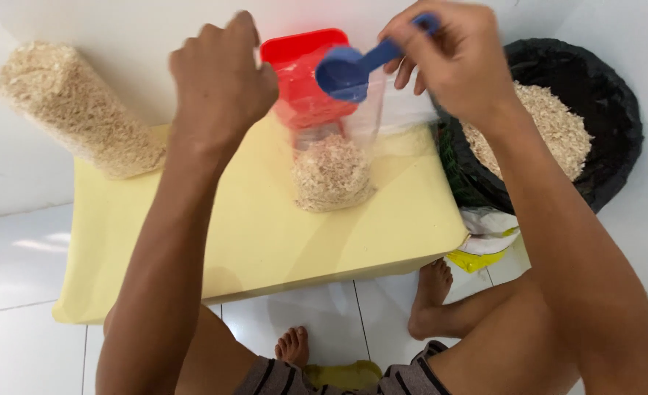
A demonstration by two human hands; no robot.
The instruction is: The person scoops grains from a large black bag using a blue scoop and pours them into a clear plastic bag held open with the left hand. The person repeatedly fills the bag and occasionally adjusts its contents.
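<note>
Blue plastic scoop (351,69) is above the mouth of a clear plastic bag (335,157), part-filled with pale wood shavings, standing on a yellow foam table (251,227). Right hand (459,58) pinches scoop handle, bowl tipped toward bag, wrist bent down. Left hand (221,77) is fisted at the bag rim, seemingly holding it open beside a red plastic funnel (305,73); grip hidden. Black basket (594,95) of shavings right; filled bag (75,110) left.

Filled clear bag of shavings (75,110) lying far left on my table | crumpled yellow-white sack (485,245) on white floor tiles (16,278)
</note>
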